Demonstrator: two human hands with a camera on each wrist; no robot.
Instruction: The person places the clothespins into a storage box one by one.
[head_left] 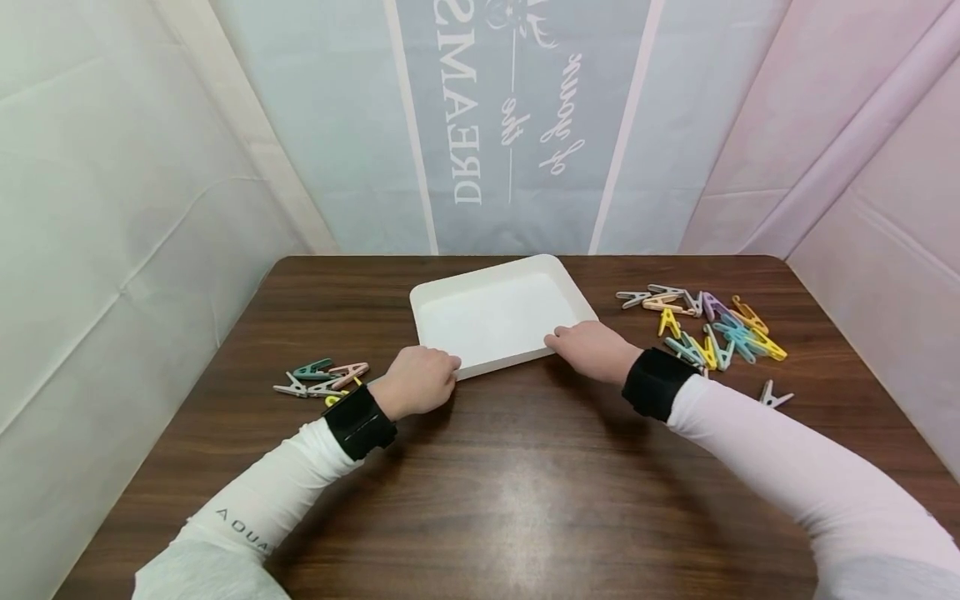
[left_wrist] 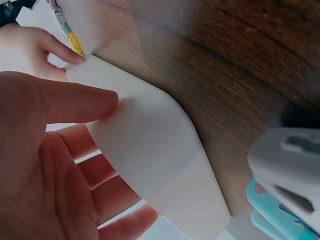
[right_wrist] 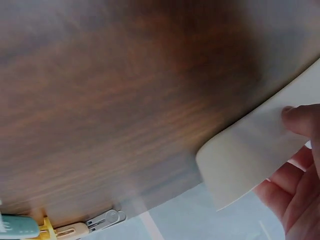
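A shallow white tray (head_left: 495, 312) with rounded corners sits tilted in plan at the far middle of the brown table, nothing inside it. At its near left corner my left hand (head_left: 422, 380) pinches the wall, thumb outside and fingers over the rim, as the left wrist view shows on the tray wall (left_wrist: 150, 130). My right hand (head_left: 592, 348) grips the near wall (right_wrist: 250, 155) close to the right corner, thumb outside and fingers inside.
Several clothespins (head_left: 318, 377) in green, pink, grey and yellow lie left of my left hand. A larger heap of coloured clothespins (head_left: 731, 329) spreads at the right, with one grey clothespin (head_left: 774, 395) apart from it. A printed curtain (head_left: 517, 225) stands behind the table.
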